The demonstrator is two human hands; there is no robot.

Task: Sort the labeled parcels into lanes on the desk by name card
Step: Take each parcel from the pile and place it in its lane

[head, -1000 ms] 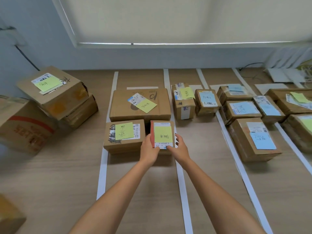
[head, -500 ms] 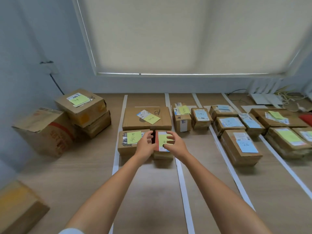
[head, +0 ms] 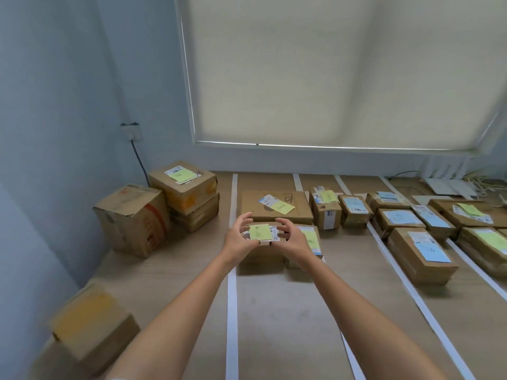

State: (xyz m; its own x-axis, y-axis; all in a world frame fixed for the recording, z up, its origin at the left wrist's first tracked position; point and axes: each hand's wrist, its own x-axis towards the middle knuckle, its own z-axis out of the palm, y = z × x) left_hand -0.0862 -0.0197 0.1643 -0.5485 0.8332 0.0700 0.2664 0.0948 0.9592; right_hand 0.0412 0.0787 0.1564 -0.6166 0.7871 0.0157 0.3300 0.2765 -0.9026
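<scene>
A small cardboard parcel with a green note (head: 260,232) lies in the leftmost taped lane. My left hand (head: 238,238) and my right hand (head: 292,238) hover on either side of its top with fingers loosely curved, and I cannot tell whether they touch it. To the right of it, partly hidden behind my right hand, lies a narrow parcel with a green note (head: 311,238). Behind both lies a large flat box (head: 299,215) with its own green note. White tape strips (head: 231,297) mark the lanes on the wooden desk.
Two stacked boxes (head: 189,198) and a bigger carton (head: 134,220) stand against the left wall. Another box (head: 90,327) sits at the near left. Several parcels with blue labels (head: 424,255) and green ones (head: 485,242) fill the lanes to the right. Cables lie at the far right.
My hands let go of the narrow green-note parcel and moved left over the neighbouring parcel. The camera tilted up, showing more of the window blind.
</scene>
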